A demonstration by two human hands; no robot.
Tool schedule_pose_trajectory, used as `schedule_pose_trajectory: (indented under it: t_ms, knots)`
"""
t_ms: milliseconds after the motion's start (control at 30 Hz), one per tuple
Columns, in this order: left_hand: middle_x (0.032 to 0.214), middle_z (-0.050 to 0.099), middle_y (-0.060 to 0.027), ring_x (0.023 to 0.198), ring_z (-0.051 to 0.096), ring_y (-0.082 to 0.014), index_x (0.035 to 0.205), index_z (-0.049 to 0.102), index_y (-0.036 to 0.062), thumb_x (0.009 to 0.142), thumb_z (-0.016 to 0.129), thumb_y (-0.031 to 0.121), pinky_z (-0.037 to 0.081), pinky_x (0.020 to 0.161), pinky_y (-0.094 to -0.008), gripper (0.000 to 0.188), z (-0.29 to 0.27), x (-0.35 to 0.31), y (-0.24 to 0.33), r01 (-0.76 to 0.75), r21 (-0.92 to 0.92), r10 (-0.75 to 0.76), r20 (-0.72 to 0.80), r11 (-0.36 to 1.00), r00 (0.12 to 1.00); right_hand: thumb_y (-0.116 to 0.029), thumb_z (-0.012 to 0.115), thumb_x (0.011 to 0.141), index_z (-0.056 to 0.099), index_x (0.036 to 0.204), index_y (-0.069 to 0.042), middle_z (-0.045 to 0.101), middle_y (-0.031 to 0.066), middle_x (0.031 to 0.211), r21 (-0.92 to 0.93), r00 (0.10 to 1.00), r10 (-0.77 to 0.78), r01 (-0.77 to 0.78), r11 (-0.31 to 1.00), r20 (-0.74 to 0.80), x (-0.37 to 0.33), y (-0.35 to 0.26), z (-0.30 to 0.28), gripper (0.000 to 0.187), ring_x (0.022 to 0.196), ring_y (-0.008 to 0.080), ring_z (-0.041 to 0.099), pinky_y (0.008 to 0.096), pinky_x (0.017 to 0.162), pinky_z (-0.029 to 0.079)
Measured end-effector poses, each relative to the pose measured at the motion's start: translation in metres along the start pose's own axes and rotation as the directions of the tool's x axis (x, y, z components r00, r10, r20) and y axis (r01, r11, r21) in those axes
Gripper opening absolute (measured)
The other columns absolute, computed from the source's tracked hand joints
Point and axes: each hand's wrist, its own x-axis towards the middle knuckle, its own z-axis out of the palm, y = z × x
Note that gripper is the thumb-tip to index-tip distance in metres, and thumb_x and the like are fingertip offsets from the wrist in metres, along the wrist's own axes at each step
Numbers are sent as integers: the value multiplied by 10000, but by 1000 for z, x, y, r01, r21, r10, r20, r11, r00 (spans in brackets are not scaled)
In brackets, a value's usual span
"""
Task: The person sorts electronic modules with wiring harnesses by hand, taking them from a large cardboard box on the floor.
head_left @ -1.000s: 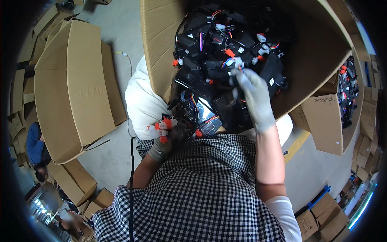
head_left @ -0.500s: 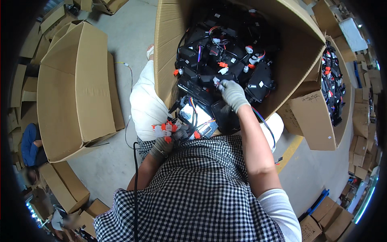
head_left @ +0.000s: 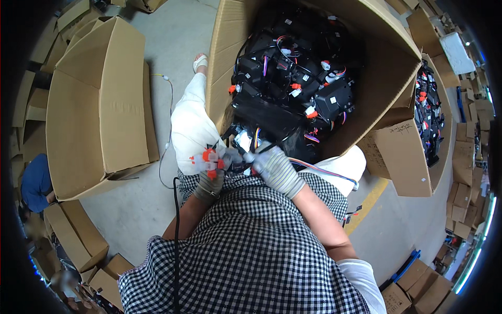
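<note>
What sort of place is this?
Probably a warehouse or factory workshop: cardboard boxes stand on both sides, a big carton holds many black wired parts, and a yellow line crosses the grey floor.

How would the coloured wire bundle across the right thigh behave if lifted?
The wire bundle probably flops: it curves loosely over the thigh. It looks light, being thin, and its white end connector might swing.

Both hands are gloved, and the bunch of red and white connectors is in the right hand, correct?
Wrong hand: the head view shows the bunch of connectors in the left hand, not the right hand. Both hands are gloved, as you said.
</note>
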Motion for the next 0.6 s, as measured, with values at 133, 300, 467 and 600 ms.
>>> schedule_pose_trajectory:
  t_ms: [133,300,467,600]
  knots:
    - [1019,644,-79,958,610,-175,1040,589,-17,947,427,407,484,781,-281,462,16,30,25,-238,658,241,88,714,967,-135,501,818,629,813,-39,607,165,773,-59,985,5,5,998,170,-9,-14,14,160,756,323,604,439,670,474]
    - [999,650,-96,851,600,-138,1081,608,14,960,426,262,456,713,-282,331,31,66,32,-313,807,149,276,500,950,-197,524,830,627,865,-10,617,213,843,89,908,285,-325,941,306,12,-15,10,216,831,355,604,431,742,478]
    - [885,630,-40,705,546,-113,892,623,68,954,407,314,409,649,-297,333,45,76,35,-50,422,4,108,905,994,-206,542,811,642,904,-50,617,225,867,205,930,214,-281,938,298,-5,13,35,207,852,370,591,425,763,474]
    - [865,518,1,676,479,-82,1110,481,31,883,553,378,426,599,-237,420,14,67,6,-133,292,114,81,947,990,-202,561,857,647,908,-66,647,102,891,523,988,122,-152,839,92,-39,17,-1,169,863,245,600,322,816,452]
